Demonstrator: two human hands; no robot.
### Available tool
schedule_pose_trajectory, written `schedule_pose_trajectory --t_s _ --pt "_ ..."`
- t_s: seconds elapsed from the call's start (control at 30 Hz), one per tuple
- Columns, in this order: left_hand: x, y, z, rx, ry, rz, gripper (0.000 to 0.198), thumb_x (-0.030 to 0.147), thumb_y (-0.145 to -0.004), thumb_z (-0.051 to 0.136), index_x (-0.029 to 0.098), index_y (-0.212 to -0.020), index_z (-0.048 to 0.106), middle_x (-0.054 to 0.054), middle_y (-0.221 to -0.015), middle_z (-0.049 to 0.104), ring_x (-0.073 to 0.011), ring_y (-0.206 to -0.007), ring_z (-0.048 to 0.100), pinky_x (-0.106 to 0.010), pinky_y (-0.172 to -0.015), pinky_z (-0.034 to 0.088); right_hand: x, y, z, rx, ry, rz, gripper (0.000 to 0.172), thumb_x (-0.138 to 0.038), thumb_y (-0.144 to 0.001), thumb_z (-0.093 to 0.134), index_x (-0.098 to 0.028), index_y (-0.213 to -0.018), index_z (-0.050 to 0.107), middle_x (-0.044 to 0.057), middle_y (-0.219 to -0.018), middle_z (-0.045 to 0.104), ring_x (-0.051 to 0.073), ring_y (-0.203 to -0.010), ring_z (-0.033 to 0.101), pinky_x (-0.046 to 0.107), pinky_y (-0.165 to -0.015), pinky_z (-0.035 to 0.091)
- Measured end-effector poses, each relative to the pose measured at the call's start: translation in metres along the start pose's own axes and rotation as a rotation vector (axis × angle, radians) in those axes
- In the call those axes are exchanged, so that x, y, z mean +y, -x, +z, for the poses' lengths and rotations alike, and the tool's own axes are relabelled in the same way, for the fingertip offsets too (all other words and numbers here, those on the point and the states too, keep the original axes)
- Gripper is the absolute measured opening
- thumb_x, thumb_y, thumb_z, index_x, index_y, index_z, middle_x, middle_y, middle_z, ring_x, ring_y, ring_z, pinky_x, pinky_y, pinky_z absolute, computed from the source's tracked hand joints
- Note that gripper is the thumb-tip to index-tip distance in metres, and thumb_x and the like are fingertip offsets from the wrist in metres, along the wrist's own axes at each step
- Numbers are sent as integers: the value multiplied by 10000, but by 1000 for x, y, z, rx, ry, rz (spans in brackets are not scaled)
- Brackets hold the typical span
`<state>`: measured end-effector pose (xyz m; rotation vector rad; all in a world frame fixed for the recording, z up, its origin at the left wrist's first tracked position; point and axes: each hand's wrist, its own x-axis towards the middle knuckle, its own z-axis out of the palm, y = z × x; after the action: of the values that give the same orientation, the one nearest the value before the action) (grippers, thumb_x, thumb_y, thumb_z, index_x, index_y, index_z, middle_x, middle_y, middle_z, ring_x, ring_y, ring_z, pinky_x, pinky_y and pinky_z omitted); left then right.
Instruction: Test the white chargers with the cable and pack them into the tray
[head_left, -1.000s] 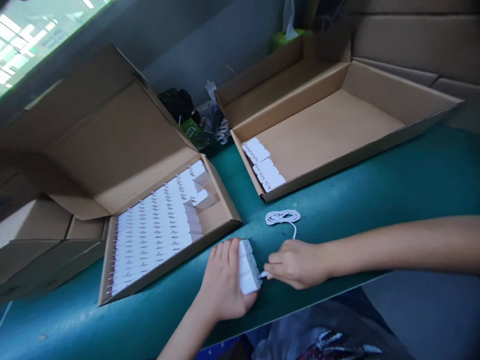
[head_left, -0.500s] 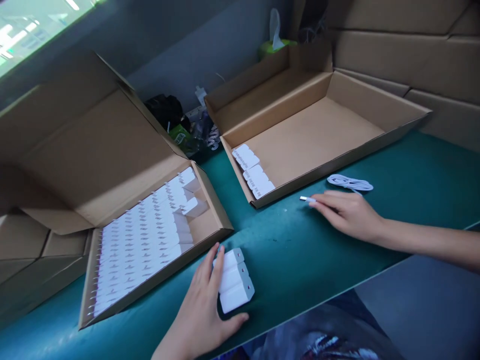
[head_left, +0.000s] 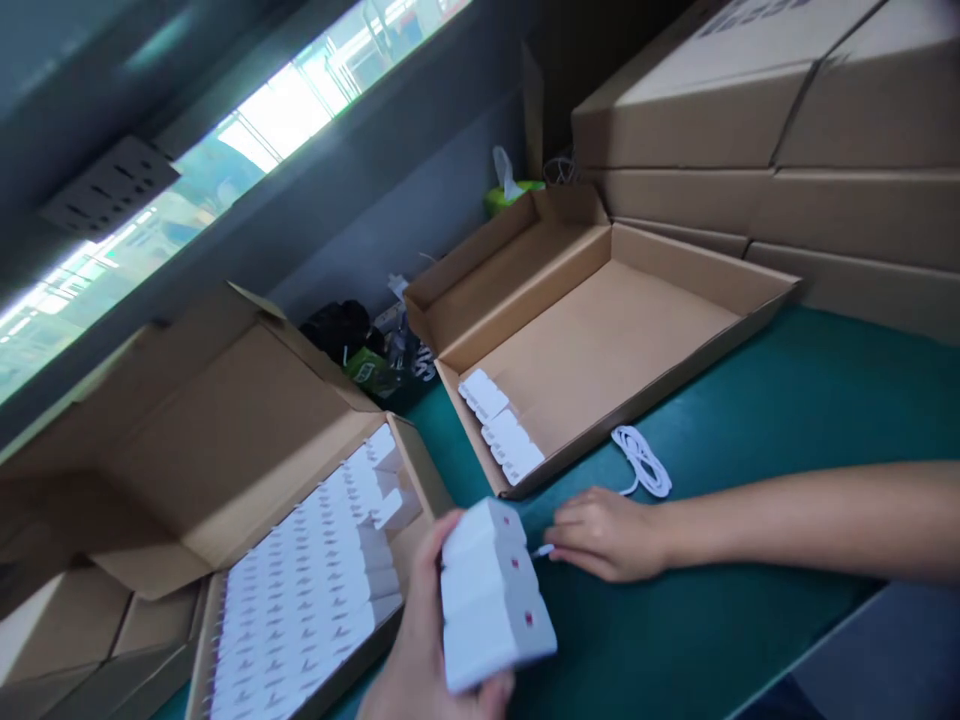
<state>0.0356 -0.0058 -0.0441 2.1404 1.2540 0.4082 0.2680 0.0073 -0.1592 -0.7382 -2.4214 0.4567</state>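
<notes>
Left hand (head_left: 416, 635) holds stacked white adapters (head_left: 491, 600), lengthwise toward the body.

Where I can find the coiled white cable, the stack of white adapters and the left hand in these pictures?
Coiled white cable (head_left: 641, 462), head view, on the loops of the coil.
Stack of white adapters (head_left: 491, 600), head view, on its middle block.
Left hand (head_left: 411, 640), head view, on the middle of the hand.

Head-worn camera, single view: I'm wearing it high above my work, and it's looking forward and down at a slant, close over my left hand (head_left: 418, 610), my right hand (head_left: 607, 535), the teal workbench (head_left: 712, 630), and the stacked cardboard cartons (head_left: 750, 130) beyond.
</notes>
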Motion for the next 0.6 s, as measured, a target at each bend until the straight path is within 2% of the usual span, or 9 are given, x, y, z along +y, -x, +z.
schedule_pose_trajectory --t_s 0.07,0.13,0.23,0.3,0.37,0.43,0.53,0.6 --pt "20 -56 -9 10 -8 177 924 316 -532 589 231 -1330 131 -108 -1254 396 -316 -1037 500 -464 -876 421 1 1 0 -18 -27 -8 277 -277 -906 330 -148 -849 569 39 -685 582 127 -603 515 257 -536 319" --pt "36 -115 -13 -47 -124 197 839 284 -560 570 195 -1299 182 -104 -1202 440 -277 -1011 511 -414 -855 430 1 1 -2 -17 -28 -13 270 -287 -900 340 -157 -827 566 33 -680 588 126 -591 518 257 -529 319" --pt "52 -191 -6 -164 -503 169 768 347 -563 601 141 -1241 302 -122 -1176 490 -286 -1059 485 -399 -902 383 0 -2 -4 -20 -12 0 238 -292 -880 376 -168 -814 569 16 -674 596 123 -573 531 259 -519 330" --pt "56 -224 6 -260 -781 83 763 447 -578 599 124 -1221 347 -140 -1158 516 -310 -1070 484 -432 -910 357 1 -4 -5 -38 -1 11 220 -300 -863 400 -175 -808 573 6 -668 598 124 -566 543 260 -498 330" --pt "59 -244 21 -318 -899 13 751 519 -564 600 108 -1165 418 -164 -1109 553 -342 -1033 510 -466 -877 366 2 -7 -6 -52 3 17 210 -314 -846 421 -180 -801 576 1 -661 599 130 -566 552 261 -475 322" --pt "61 -253 36 -348 -939 -24 736 553 -533 612 96 -1095 483 -192 -1069 573 -372 -1013 519 -488 -846 374 2 -9 -6 -62 -3 18 205 -320 -833 435 -181 -787 577 -1 -654 600 133 -566 558 260 -459 314" --pt "65 -258 54 -358 -1004 -51 736 568 -530 608 67 -1062 524 -235 -1057 562 -404 -1032 495 -513 -844 356 3 -11 -6 -78 -23 22 204 -315 -829 441 -173 -776 578 4 -656 604 133 -568 561 256 -446 303" --pt "67 -258 61 -344 -1018 -46 732 601 -596 542 58 -1086 523 -239 -1070 545 -400 -1046 485 -504 -846 355 3 -11 -6 -93 -35 24 205 -310 -832 438 -169 -781 578 10 -666 609 132 -570 561 250 -446 300"
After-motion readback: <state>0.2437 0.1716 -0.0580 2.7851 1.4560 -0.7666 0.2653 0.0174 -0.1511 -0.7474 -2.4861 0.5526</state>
